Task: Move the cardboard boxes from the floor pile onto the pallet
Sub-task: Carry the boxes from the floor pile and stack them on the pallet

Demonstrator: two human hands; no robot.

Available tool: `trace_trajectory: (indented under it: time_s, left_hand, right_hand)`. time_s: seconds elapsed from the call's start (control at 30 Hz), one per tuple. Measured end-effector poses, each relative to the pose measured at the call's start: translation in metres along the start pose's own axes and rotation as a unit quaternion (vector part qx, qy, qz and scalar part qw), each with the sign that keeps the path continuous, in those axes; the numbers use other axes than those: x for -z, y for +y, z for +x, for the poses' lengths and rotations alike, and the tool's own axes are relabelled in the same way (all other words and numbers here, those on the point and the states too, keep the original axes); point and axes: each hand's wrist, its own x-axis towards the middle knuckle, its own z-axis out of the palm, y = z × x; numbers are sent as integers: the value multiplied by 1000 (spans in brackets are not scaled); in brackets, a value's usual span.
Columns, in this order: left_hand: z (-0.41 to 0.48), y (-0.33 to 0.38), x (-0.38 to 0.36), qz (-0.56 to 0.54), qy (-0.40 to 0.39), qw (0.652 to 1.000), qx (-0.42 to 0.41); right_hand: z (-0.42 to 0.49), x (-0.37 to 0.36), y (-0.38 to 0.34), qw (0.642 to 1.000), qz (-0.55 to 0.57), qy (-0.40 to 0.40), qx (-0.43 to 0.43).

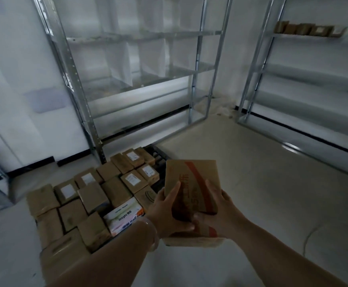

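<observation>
Pale translucent bangle (154, 235) on the bare left wrist

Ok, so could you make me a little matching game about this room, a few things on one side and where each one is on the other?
Things:
1. red-striped box
2. white box
3. row of small boxes
4. pallet

Places:
A. on a high shelf at the right
B. on the floor under the load, one black corner bare
C. held by the left hand and the right hand
D. packed in among the brown boxes

Pairs: 1-C, 2-D, 3-A, 4-B
</observation>
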Motion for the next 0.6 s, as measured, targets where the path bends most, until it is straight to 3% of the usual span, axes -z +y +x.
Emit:
trace_trajectory:
  time_s: [0.2, 0.6]
  left_hand:
    - [89, 17, 16, -36, 13, 999, 31]
    - [249, -27, 52, -82, 32, 993, 77]
  right_hand:
    - [106, 52, 16, 999, -6, -45, 18]
    - [301, 56, 25, 994, -15, -105, 35]
